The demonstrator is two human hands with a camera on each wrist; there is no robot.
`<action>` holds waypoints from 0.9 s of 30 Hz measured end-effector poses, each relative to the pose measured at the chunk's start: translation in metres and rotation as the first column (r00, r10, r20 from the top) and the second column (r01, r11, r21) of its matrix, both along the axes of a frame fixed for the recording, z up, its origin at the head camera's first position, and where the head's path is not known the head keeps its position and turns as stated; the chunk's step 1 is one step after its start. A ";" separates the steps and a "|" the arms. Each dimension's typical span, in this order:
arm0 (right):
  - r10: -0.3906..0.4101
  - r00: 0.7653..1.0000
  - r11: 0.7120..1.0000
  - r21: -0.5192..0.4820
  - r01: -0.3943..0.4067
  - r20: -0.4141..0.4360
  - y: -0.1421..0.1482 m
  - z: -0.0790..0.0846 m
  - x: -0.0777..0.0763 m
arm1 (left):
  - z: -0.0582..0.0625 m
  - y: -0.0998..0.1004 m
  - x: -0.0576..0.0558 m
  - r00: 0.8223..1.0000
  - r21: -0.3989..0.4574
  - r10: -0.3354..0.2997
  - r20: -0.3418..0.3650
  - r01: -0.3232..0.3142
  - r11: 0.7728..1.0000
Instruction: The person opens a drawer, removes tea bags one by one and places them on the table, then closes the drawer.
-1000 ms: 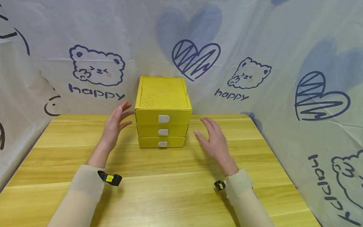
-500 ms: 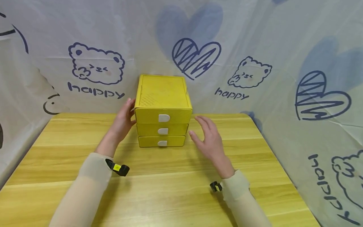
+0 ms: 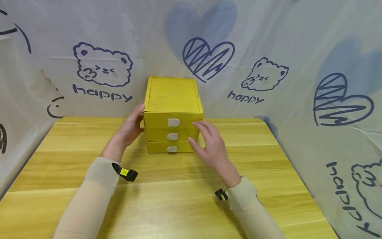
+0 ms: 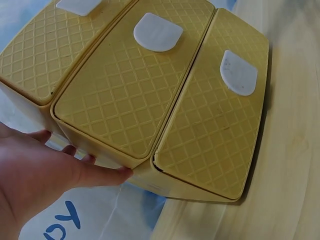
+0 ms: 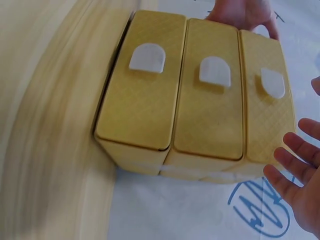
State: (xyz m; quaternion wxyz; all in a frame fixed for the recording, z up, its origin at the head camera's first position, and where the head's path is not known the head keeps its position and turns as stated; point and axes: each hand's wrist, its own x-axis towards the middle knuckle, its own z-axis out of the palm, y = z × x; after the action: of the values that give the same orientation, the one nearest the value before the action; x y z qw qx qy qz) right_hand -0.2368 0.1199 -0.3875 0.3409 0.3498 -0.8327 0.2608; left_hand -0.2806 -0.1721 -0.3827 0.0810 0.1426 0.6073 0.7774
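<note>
A yellow drawer box with three stacked drawers stands at the back of the table, all three drawers closed. Each drawer front carries a white tab, such as the top tab. My left hand rests against the box's left side, fingers extended; the left wrist view shows the fingertips on its side wall. My right hand is in front of the box's right edge with fingers spread and slightly bent. In the right wrist view that hand appears apart from the box, holding nothing.
The wooden table stretches from the box toward me. Behind it and to the right hangs a pale cloth printed with hearts, bears and writing. The box stands close to the cloth at the back. A black strap is on my left wrist.
My left hand has moved right and come up against the box's left side. The right hand has moved left, closer to the box front. The box has stayed in place.
</note>
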 end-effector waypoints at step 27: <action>0.091 0.982 0.995 -0.011 -0.094 -0.164 -0.060 0.007 -0.012 | -0.006 0.000 -0.002 0.999 0.075 -0.029 0.012 0.028 0.997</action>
State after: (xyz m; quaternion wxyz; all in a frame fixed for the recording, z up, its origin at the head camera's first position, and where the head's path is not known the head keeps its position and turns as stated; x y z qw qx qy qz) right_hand -0.2485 0.0603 -0.3809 0.3990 0.4050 -0.7823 0.2547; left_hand -0.2821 -0.1716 -0.3885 0.0908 0.1492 0.5753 0.7991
